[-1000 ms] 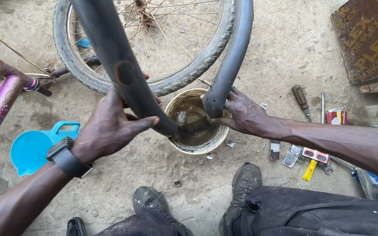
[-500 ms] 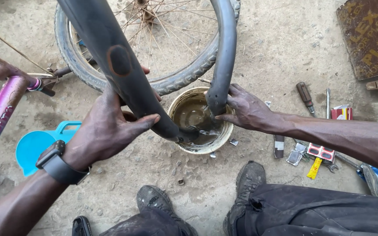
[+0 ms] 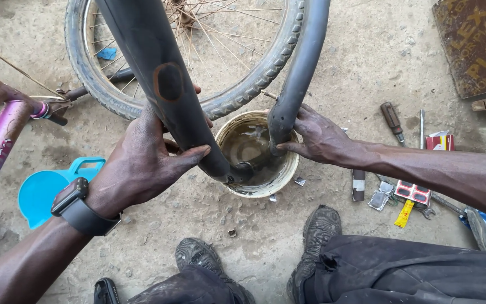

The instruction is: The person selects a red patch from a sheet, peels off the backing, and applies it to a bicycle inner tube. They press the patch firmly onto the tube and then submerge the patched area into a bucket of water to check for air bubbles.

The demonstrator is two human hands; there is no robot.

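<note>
Now both hands bend a black inner tube down into a water-filled bowl.
Left hand and right hand wrap closed fingers around it, pressing its lowest loop underwater beside the wheel, on the floor.

Open ground left of bowl; wheel blocks behind, tool clutter crowds right, shoes close the near side.

Inner tube top cut off, its bend submerged in bucket
</note>
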